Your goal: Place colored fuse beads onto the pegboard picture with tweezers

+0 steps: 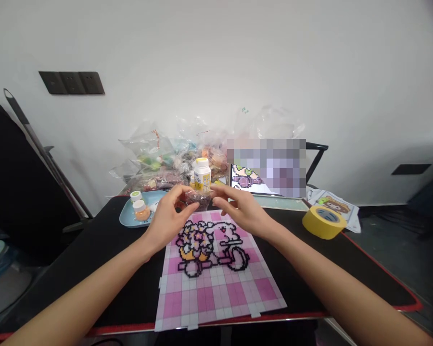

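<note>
A small clear plastic bag of dark purple beads (201,201) stands between my hands, at the far edge of the bead picture. My left hand (171,211) curls round the bag's left side, with finger and thumb on it. At the bag's upper right edge are the bent fingertips of my right hand (243,209), its thumb held lower and apart from the bag. Below lies a pink-and-white checked pegboard sheet (216,293) bearing a bead picture (212,247) of a white animal on a scooter, outlined in black with yellow and purple parts.
Behind the bag stands a white bottle with a yellow label (202,175). Left is a blue tray (124,216) with small jars (140,210). Bags of beads (166,163) pile against the wall. At right are a partly blurred screen (247,178), yellow tape (321,226) and printed sheets (334,204).
</note>
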